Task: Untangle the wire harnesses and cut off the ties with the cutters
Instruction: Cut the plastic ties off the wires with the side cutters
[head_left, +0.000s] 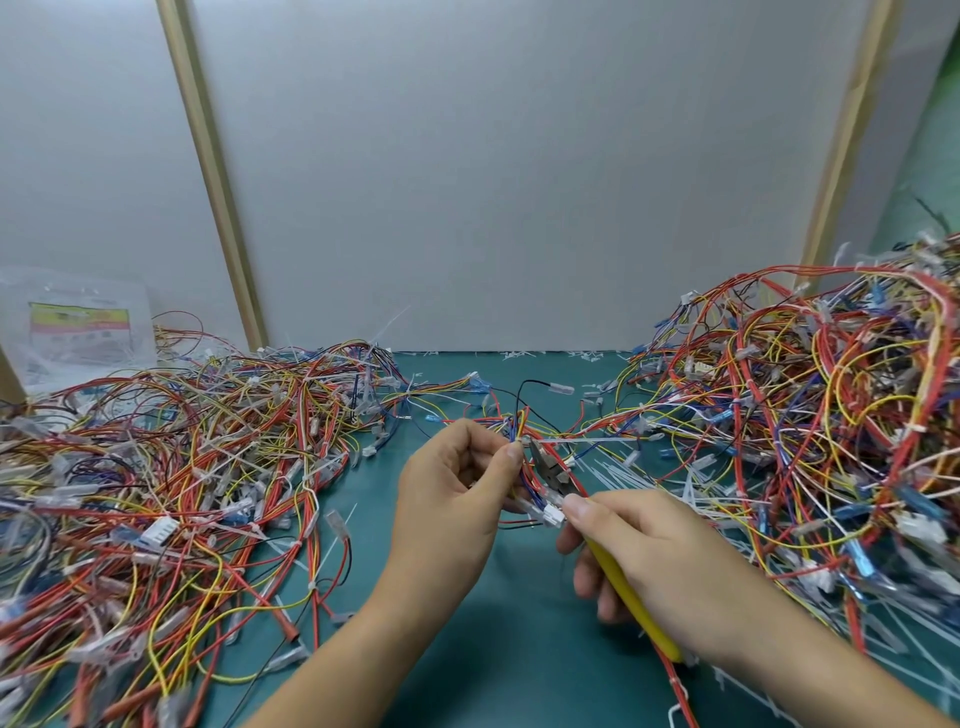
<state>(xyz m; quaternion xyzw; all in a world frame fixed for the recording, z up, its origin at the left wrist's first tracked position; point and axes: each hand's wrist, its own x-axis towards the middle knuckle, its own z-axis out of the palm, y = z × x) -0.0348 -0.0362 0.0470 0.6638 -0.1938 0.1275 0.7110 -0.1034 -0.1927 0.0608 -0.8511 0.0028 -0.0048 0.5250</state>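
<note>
Left hand (457, 483) pinches small wire harness (523, 480) between thumb and fingertips, above middle of bench (467, 649). Right hand (660, 561) curled round yellow-handled cutters (623, 590), nose in held wires beside white tie (587, 440). Tangled piles along left edge (182, 467) and right edge (805, 415).
</note>
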